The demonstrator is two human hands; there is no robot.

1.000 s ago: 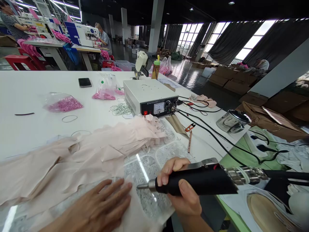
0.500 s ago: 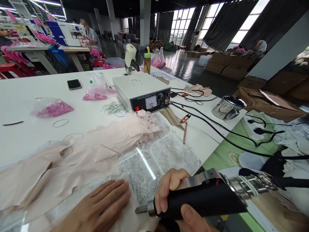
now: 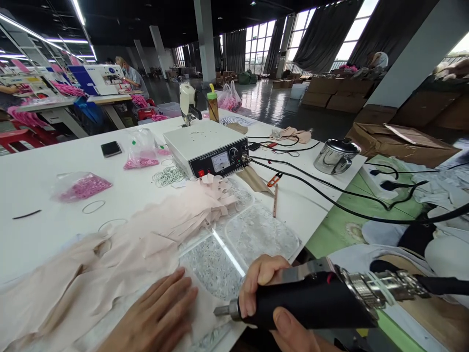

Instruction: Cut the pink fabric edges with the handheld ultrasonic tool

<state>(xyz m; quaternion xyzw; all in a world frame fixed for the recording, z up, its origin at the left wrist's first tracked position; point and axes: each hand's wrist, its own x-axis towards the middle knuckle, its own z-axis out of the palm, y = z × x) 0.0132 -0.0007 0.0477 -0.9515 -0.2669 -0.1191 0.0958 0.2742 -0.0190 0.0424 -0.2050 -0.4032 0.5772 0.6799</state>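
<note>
The black handheld tool (image 3: 311, 303) lay level by the front edge of the white table (image 3: 44, 161), wrapped in the closed fingers of the right hand (image 3: 264, 293), its long axis running left-right and its metal tip pointing left toward the left hand (image 3: 154, 320), which was spread flat on the pink fabric (image 3: 120, 249).

Pale pink fabric (image 3: 120, 249); black tool (image 3: 308, 305); white table (image 3: 44, 195).
</note>
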